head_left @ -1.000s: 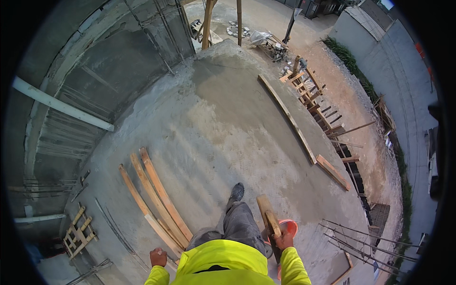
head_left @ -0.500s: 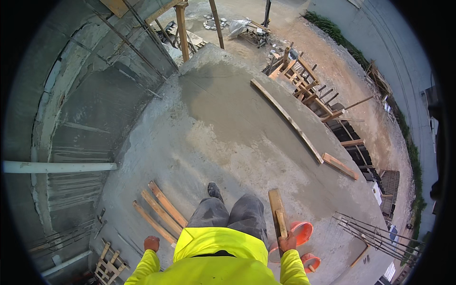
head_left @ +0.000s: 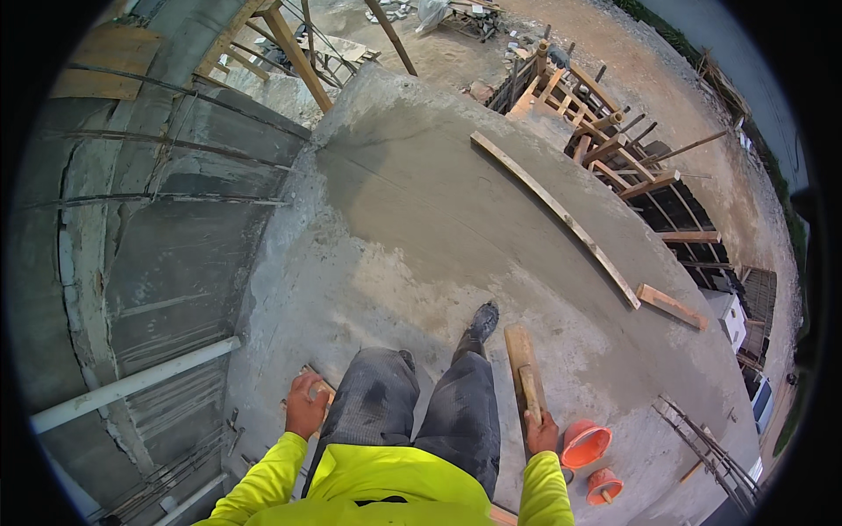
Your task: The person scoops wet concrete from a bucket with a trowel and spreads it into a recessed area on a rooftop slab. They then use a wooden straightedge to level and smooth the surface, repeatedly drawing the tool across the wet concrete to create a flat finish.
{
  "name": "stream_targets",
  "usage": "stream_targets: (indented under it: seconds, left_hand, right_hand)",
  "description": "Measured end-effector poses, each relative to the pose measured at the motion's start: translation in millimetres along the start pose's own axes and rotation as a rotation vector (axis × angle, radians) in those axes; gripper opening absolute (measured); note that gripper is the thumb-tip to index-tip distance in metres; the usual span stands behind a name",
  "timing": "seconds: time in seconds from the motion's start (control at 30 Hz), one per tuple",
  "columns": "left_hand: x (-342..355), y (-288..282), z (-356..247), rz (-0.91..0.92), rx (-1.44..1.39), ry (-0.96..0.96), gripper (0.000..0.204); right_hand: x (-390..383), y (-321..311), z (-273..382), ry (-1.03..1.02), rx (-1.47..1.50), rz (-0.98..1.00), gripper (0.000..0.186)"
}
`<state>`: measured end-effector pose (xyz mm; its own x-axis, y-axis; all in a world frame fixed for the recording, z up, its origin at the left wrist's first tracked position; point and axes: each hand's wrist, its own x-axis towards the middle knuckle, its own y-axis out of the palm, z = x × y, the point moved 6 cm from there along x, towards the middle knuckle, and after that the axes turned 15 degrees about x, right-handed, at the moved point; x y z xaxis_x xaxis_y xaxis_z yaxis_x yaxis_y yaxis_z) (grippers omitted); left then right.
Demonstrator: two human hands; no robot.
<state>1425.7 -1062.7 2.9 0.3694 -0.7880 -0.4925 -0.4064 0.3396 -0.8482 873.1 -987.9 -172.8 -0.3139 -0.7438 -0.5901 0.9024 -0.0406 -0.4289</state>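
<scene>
My right hand (head_left: pixel 541 431) is wrapped round the handle of a long wooden float (head_left: pixel 517 349), held beside my right leg with its far end pointing forward. My left hand (head_left: pixel 304 407) hangs beside my left leg, fingers bent and apart. Beyond it show the ends of some wooden strips (head_left: pixel 323 386), mostly hidden by the hand and leg; I see no grip on them. Smooth, damp grey mortar (head_left: pixel 421 193) covers the far part of the concrete slab (head_left: pixel 307 289).
An orange bucket (head_left: pixel 585 445) and a smaller orange pail (head_left: pixel 603 487) stand right of the float. A long straight board (head_left: pixel 557 215) and a short plank (head_left: pixel 672 307) lie along the right edge. Rebar (head_left: pixel 710 451) sticks out at right; a white pipe (head_left: pixel 132 386) projects from the left wall.
I have stepped forward, my right foot now ahead of the left. My left hand has swung forward and its fingers have loosened from a fist. The float stays in my right hand.
</scene>
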Motion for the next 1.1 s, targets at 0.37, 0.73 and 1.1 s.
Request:
stream_targets:
  seconds: [0.37,0.73,1.1]
  left_hand:
    - [173.6,57.0,-76.1,0.136,-0.020,0.223,0.040]
    - [399.1,107.9,1.1,0.190,-0.353,0.115,0.043]
    - [456.5,1.6,131.9,-0.168,-0.979,-0.464,0.082]
  right_hand:
    - [236.6,101.8,101.6,-0.102,-0.011,0.076,0.039]
    - [473.3,455.5,204.5,-0.261,-0.333,0.331,0.044]
    - [664.0,692.2,293.5,-0.242,-0.044,0.349,0.056]
